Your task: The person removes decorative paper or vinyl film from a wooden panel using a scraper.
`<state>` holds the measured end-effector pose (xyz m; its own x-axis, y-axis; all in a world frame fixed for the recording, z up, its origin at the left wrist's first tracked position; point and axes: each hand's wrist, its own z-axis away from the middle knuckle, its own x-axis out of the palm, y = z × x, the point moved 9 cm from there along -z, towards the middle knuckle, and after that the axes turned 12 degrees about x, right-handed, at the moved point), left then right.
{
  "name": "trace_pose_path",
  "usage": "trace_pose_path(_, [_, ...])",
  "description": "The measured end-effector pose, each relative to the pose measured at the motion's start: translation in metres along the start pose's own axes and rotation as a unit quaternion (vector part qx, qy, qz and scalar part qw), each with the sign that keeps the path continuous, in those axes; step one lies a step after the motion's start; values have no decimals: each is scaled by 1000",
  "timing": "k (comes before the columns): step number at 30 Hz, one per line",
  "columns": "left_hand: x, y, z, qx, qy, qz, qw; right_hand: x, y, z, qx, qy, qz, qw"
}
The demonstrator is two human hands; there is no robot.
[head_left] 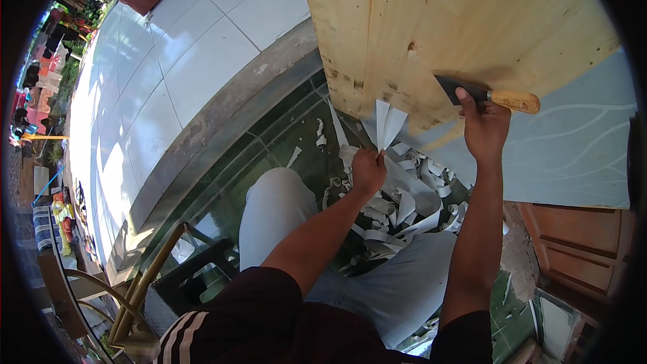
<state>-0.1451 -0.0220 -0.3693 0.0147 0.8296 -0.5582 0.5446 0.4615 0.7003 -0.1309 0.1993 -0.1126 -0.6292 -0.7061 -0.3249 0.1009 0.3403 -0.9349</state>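
The large pale wooden panel (438, 13) stands in front of the person, and judging by what shows, the work is well past its midpoint: most of the visible face is bare yellowish wood, marked with a small knot and dark smudges towards its lower left edge. What is left is a pale grey-blue sheet covering with white wavy lines (579, 141), which spans the lower right part of the face and narrows along the bottom towards the left; a streak of bare wood cuts into it there. The right hand (486, 121) grasps a scraper with a dark flat blade and a light wooden handle (515, 100), thumb pressed along the metal and the blade lying over bare wood close to the covering's upper limit; whether the edge touches the panel is hard to tell. The left hand (368, 170) is closed on a folded white strip (391, 121) at the panel's lower left edge; whether the strip's far end is attached cannot be made out. Curled white and grey shreds (404, 205) lie heaped on the green tiled floor (236, 182) below the panel, between and beyond the knees, with a few loose pieces apart to the left.
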Motion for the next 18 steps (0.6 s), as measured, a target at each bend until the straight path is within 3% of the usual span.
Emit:
trace_pose_path(8, [38, -41, 84, 22, -168, -88, 982, -4, 1, -3, 19, 11, 76, 997])
trace_pose_path(14, [51, -45, 144, 60, -385, -211, 896, -6, 5, -4, 19, 24, 98, 995])
trace_pose_path(18, [66, -40, 175, 45, -440, -226, 868, -6, 7, -6, 17, 37, 99, 994])
